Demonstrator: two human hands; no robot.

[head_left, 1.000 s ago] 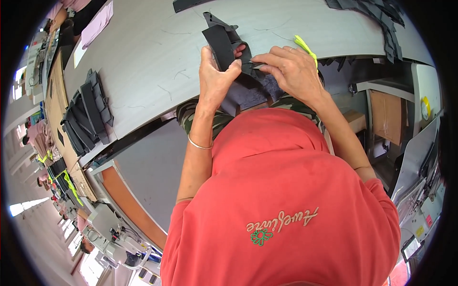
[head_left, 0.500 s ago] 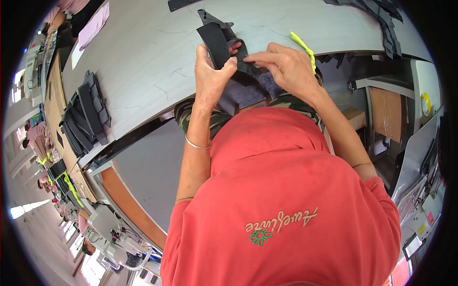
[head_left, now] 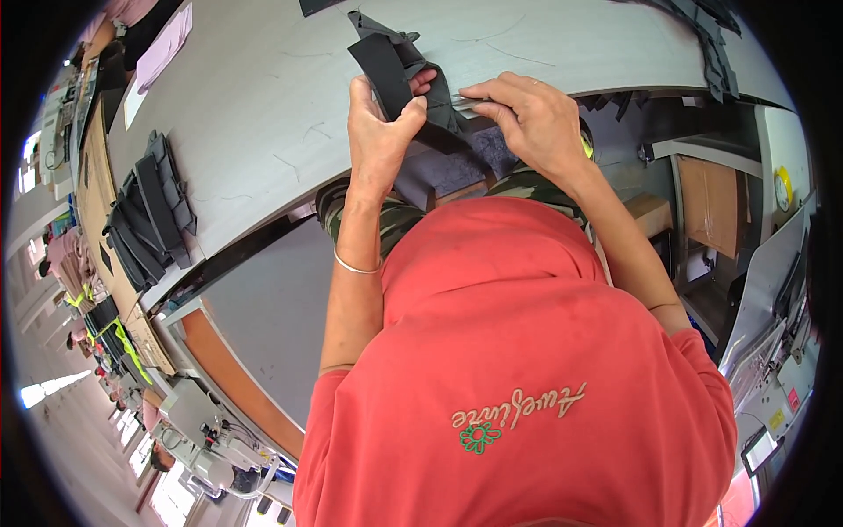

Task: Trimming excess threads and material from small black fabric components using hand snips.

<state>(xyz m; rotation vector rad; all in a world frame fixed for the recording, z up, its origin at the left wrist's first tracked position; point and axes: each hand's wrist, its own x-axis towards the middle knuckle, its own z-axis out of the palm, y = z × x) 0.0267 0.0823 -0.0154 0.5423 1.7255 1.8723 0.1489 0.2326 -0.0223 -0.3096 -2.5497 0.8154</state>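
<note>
My left hand (head_left: 379, 140) grips a dark grey fabric piece (head_left: 386, 77) at the table's near edge. Its thumb lies on the near side, and fingertips show through a gap in the folded cloth. Close on the right, my right hand (head_left: 543, 127) is closed in a pinch, with the slim metal tips of what look like thread snips (head_left: 464, 103) poking out toward the fabric's edge. Most of that tool is hidden in the fingers. A bit of neon yellow strip (head_left: 587, 146) shows beside my right wrist.
Folded dark pieces lie in a pile (head_left: 151, 211) on the left of the pale table (head_left: 263, 114). More dark cloth (head_left: 709, 53) hangs over the edge at far right. Loose threads are scattered about. Beyond the left end stand a sewing machine (head_left: 198, 422) and other people.
My left hand and the fabric have shifted slightly left. The right hand's pointing finger has drawn into a pinch, and metal tips now show. The yellow strip is mostly hidden behind that hand.
</note>
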